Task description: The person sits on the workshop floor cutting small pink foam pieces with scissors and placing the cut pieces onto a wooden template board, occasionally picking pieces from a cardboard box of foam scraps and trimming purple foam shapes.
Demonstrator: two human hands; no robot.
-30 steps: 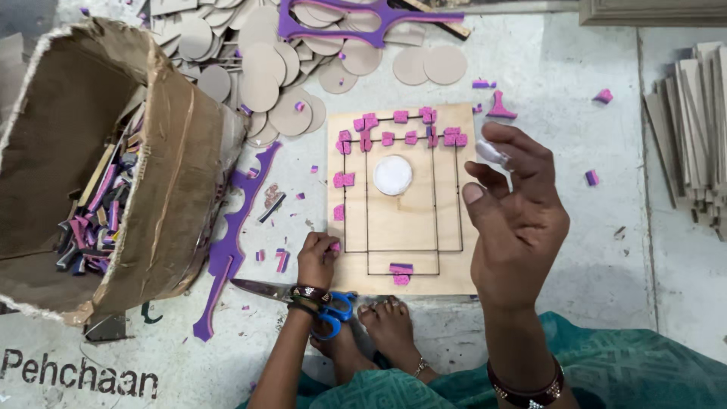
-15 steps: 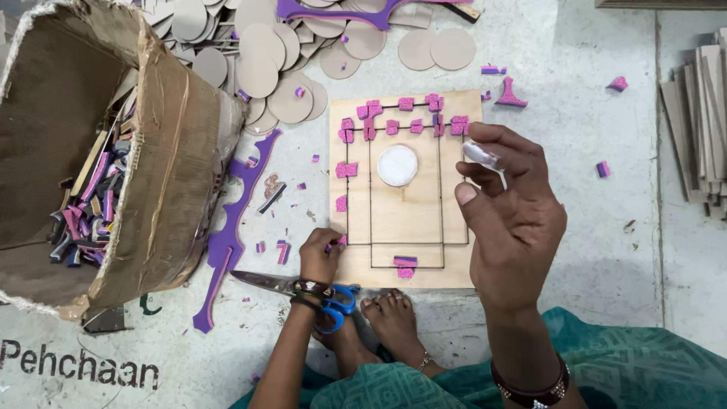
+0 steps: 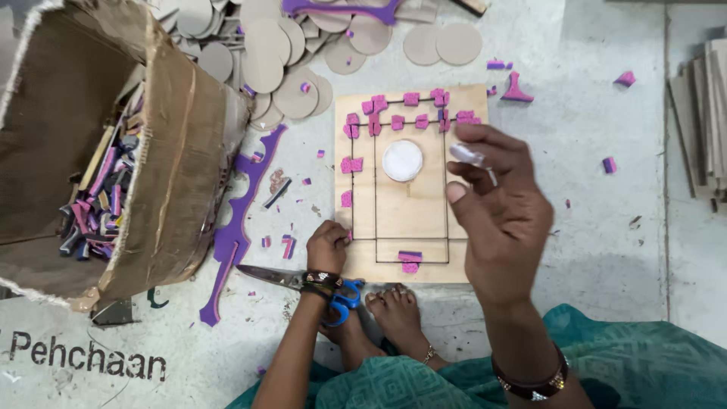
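My feet [image 3: 390, 314] rest on the pale floor [image 3: 606, 250] at the bottom middle of the frame, just below the board. Scissors [image 3: 303, 282] with blue handles lie beside them, under my left wrist. My left hand [image 3: 328, 246] is curled, fingertips pressed down on the lower left edge of the wooden board [image 3: 409, 216]. My right hand [image 3: 503, 212] is raised over the board's right side, thumb and fingers pinching a small whitish scrap [image 3: 466, 155].

The board lies flat at centre frame, marked with a thin dark rectangle. A white disc [image 3: 402, 160] sits in its upper half, and pink foam bits [image 3: 413, 102] line its top and left edges.

To the left, a purple foam strip [image 3: 235, 235] lies on the floor beside a torn cardboard box [image 3: 174, 151] filled with foam offcuts. Across the upper frame, round cardboard discs [image 3: 280, 57] are heaped. At the right edge stands a stack of wooden slats [image 3: 700, 129].
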